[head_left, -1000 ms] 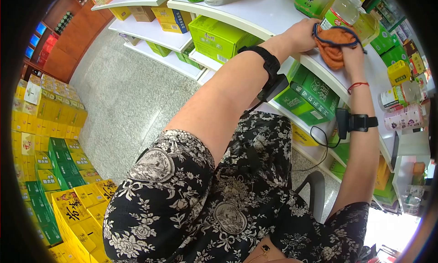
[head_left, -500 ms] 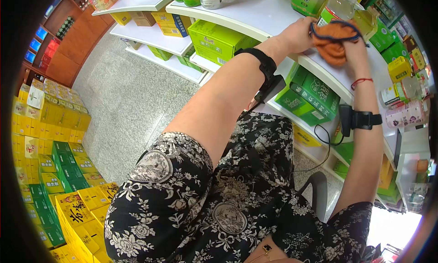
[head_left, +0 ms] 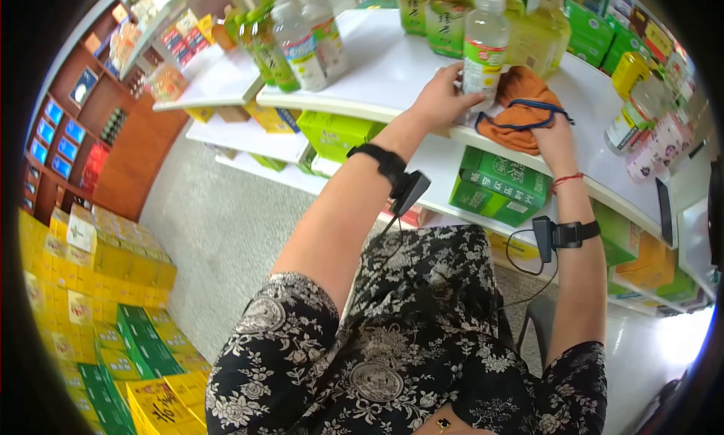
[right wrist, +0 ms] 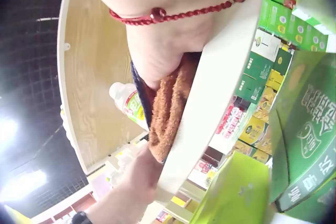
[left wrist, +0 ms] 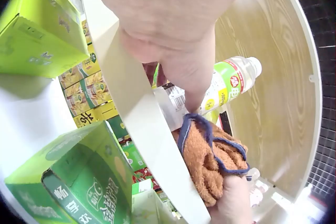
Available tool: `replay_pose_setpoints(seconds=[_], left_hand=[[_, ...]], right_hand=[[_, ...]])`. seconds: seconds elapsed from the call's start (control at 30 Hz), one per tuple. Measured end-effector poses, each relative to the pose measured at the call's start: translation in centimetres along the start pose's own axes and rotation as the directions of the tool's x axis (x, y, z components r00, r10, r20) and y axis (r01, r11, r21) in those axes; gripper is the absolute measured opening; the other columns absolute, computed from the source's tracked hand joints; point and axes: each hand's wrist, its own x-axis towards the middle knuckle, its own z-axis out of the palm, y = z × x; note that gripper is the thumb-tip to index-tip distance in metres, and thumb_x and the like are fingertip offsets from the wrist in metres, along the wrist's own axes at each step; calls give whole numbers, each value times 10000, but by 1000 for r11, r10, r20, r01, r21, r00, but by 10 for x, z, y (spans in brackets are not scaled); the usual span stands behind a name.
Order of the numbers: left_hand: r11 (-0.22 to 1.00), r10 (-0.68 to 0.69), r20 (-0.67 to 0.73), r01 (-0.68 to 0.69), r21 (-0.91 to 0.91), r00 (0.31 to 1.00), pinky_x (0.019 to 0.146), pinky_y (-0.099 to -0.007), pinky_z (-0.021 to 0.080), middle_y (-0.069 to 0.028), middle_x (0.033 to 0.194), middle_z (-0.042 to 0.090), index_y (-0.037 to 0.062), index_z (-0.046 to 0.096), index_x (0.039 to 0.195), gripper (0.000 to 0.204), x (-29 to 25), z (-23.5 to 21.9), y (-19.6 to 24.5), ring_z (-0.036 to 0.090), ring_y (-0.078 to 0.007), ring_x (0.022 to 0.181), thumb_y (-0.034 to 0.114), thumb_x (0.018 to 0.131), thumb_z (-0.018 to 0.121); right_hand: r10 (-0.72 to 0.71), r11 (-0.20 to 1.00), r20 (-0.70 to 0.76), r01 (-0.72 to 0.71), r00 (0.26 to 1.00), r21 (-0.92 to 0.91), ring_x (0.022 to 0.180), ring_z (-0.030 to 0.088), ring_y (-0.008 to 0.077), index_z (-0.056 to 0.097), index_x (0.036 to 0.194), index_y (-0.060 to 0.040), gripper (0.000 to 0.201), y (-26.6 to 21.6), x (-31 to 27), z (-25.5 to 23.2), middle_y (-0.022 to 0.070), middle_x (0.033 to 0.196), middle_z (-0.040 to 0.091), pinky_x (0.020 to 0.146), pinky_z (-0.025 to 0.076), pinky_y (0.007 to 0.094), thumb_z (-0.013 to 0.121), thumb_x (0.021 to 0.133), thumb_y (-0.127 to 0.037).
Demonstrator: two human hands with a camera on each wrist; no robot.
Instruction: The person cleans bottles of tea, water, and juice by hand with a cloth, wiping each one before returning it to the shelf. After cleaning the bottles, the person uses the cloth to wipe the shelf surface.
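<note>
The left hand (head_left: pixel 441 99) gripped a bottle (head_left: pixel 485 54), its fingers wrapped round the lower part with the thumb in front. The bottle stood upright on the white surface (head_left: pixel 392 65), near the front edge, its white cap on and its label green, red and white. The right hand (head_left: pixel 556 142) held an orange-brown cloth (head_left: pixel 520 120) with dark blue edging, the fingers closed on its bunched folds. The cloth was just beside the bottle, at the front edge of the surface; whether the two touched, I could not tell.

Behind the gripped bottle stood green tea bottles (head_left: pixel 449 24), with yellowish bottles (head_left: pixel 539 39) to their right. Well apart at the left end were more bottles, some green and some clear. On the other side, beyond the right hand, a labelled clear bottle (head_left: pixel 627 126) stood near a pink patterned container (head_left: pixel 660 147), and a dark flat object (head_left: pixel 664 211) lay near the edge.

On the shelf below sat a green carton (head_left: pixel 499 185) and a lime carton (head_left: pixel 333 136). A red bracelet (head_left: pixel 567 180) circled the right wrist. Yellow and green boxes (head_left: pixel 113 280) were stacked on the speckled floor (head_left: pixel 226 216).
</note>
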Motion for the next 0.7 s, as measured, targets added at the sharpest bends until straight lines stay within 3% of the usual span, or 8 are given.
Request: replay_pose_setpoints(seconds=[0.17, 0.23, 0.37, 0.43, 0.57, 0.63, 0.7], left_hand=[[999, 46, -18, -46, -6, 999, 846, -359, 486, -183, 1133, 547, 5, 442, 1320, 738, 0, 6, -6, 582, -276, 965, 306, 730, 766], [997, 79, -171, -75, 31, 982, 822, -353, 480, -170, 1124, 559, -7, 425, 1335, 755, 2, 2, -1, 568, -248, 927, 311, 740, 763], [993, 117, -204, -113, 31, 972, 755, -319, 479, -157, 1070, 601, -80, 448, 1262, 709, 27, -15, 38, 561, -195, 879, 324, 763, 749], [998, 67, -128, -68, -3, 990, 734, -314, 487, -146, 1030, 630, -69, 483, 1209, 654, 32, -22, 82, 595, -183, 858, 332, 767, 750], [993, 80, -145, -66, 99, 986, 715, -311, 494, -128, 994, 652, -59, 518, 1150, 596, 55, -27, 90, 624, -175, 838, 323, 761, 758], [997, -18, -95, 25, 78, 995, 725, -303, 500, -128, 995, 654, -61, 540, 1112, 560, 64, -31, 87, 629, -165, 832, 296, 746, 768], [996, 1, -111, 9, 84, 994, 724, -293, 501, -121, 979, 658, -62, 554, 1094, 541, 67, -27, 98, 632, -161, 810, 281, 737, 773]], right_hand=[[-24, 999, 14, 24, 1000, -31, 929, 603, 386, 634, 983, -34, 414, -12, -7, -3, 226, 950, 644, 807, 493, 449, 653, 746, -371], [-57, 998, -32, 58, 998, 35, 965, 591, 381, 614, 1008, -6, 443, -14, -9, -3, 234, 1003, 631, 837, 482, 449, 653, 752, -365], [-82, 994, 9, 81, 997, 69, 983, 583, 377, 604, 1019, 10, 452, -15, -9, -6, 230, 1036, 621, 863, 472, 445, 654, 759, -357], [-107, 993, 38, 104, 994, 58, 972, 587, 374, 608, 1002, 21, 439, -13, -7, -4, 223, 1019, 627, 870, 471, 439, 647, 767, -348], [-136, 990, 30, 135, 990, 45, 947, 596, 358, 616, 948, 34, 407, -3, -3, 7, 234, 968, 631, 855, 482, 430, 644, 753, -322], [-155, 987, -13, 155, 988, 43, 925, 603, 352, 619, 928, 38, 385, 0, -3, 10, 240, 946, 630, 839, 489, 428, 641, 747, -301], [-138, 988, 6, 137, 990, 78, 900, 611, 356, 627, 905, 37, 364, -1, -2, 12, 241, 924, 634, 829, 493, 428, 634, 749, -291]])
